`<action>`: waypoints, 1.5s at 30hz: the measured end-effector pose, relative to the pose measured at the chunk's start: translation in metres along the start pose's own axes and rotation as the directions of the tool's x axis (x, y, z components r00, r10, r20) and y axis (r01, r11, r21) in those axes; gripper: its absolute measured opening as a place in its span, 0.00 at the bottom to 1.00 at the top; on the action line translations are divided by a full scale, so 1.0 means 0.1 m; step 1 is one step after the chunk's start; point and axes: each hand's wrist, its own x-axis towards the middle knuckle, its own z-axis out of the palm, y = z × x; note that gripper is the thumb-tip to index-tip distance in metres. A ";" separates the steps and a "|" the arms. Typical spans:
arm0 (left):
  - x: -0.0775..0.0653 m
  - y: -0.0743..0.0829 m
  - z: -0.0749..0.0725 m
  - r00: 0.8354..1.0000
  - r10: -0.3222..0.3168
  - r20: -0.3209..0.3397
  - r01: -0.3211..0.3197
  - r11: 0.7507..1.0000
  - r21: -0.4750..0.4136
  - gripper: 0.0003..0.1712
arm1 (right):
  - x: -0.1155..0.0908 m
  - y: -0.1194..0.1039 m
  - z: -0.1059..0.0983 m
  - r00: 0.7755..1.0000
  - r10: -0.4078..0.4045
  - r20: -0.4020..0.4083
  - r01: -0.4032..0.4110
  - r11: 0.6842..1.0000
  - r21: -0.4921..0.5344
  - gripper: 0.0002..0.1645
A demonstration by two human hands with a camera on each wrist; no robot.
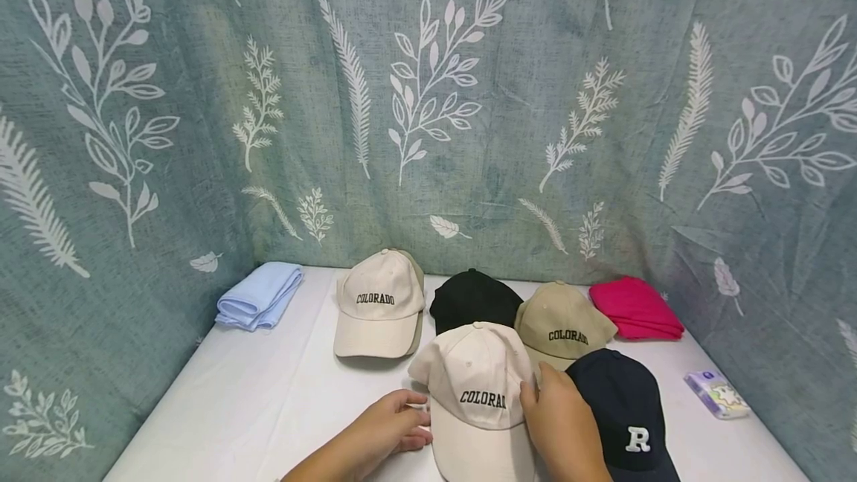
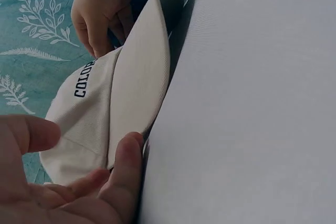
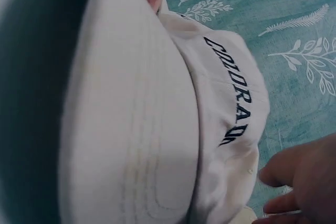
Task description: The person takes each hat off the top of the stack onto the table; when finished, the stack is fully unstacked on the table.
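A cream baseball cap (image 1: 472, 363) lettered COLORADO sits on the white table at the front, its brim toward me. My left hand (image 1: 388, 426) is at its left side, fingers apart. In the left wrist view, one fingertip of the left hand (image 2: 79, 182) is right at the brim's edge, with the thumb held away. My right hand (image 1: 562, 419) is at the cap's right side, fingertips against the crown and covering the last letter. A navy cap (image 1: 619, 393) with a white R lies beside the right hand, partly behind it.
Behind stand a stack of cream COLORADO caps (image 1: 378, 303), a black cap (image 1: 472, 300) and a khaki COLORADO cap (image 1: 562, 311). A folded blue cloth (image 1: 261, 294) lies back left, a folded red cloth (image 1: 632, 307) back right. A small tissue pack (image 1: 716, 394) is at right.
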 end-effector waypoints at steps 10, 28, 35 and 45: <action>-0.01 0.05 -0.12 0.999 0.015 -0.037 -0.013 0.999 0.036 0.22 | -0.02 -0.08 -0.01 0.998 -0.044 -0.051 0.049 0.995 0.093 0.23; -0.03 0.15 -0.64 0.982 0.048 -0.183 -0.037 0.997 0.065 0.24 | 0.01 -0.29 -0.02 0.994 -0.088 -0.063 0.103 0.948 0.303 0.12; -0.05 0.19 -0.88 0.942 -0.008 -0.336 0.007 1.000 -0.002 0.27 | 0.15 -0.42 -0.11 0.995 -0.068 0.074 0.033 0.916 0.400 0.11; -0.01 0.19 -1.07 0.874 -0.044 -0.483 0.027 0.999 -0.042 0.30 | 0.34 -0.63 -0.14 0.980 -0.160 0.120 0.096 0.902 0.420 0.12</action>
